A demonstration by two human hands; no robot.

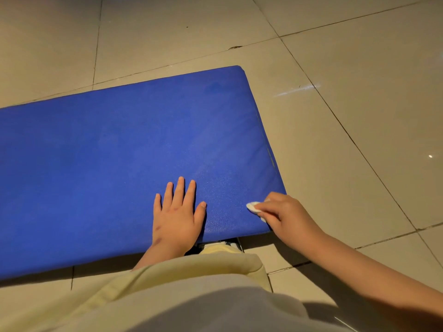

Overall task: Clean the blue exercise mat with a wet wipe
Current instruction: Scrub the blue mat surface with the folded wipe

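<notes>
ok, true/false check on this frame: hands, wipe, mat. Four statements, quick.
1. The left hand lies flat on the blue mat, fingers spread. True.
2. The right hand pinches the wipe at the mat's near right corner. True.
3. The mat is rolled up. False: it lies unrolled on the tiled floor.
4. Both hands grip the wipe. False: only the right hand holds it.

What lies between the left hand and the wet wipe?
In the head view, only bare blue mat lies between the left hand and the wet wipe.
</notes>
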